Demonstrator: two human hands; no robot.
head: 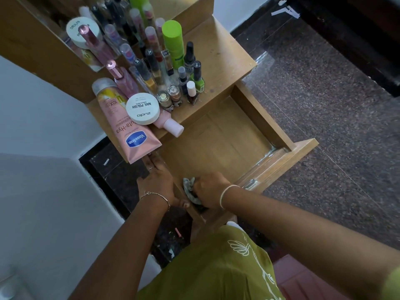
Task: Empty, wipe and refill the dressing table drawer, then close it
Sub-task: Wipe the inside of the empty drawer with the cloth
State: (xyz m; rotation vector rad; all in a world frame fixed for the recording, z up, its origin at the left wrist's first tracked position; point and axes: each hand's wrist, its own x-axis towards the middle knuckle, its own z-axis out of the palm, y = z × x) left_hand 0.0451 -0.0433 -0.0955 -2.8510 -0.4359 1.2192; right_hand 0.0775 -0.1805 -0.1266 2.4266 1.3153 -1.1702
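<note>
Cloth [189, 187] sits gripped in curled right hand [208, 189].

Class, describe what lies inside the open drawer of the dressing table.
Inside the drawer only its bare wooden bottom shows, plus a grey cloth gripped by the right hand at the near corner. The patch beneath them is hidden.

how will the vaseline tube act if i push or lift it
The Vaseline tube is probably soft and squeezable, going by its flat crimped end. Lying flat, it should slide rather than roll. Its end overhangs the tabletop, so a push could tip it off.
</note>
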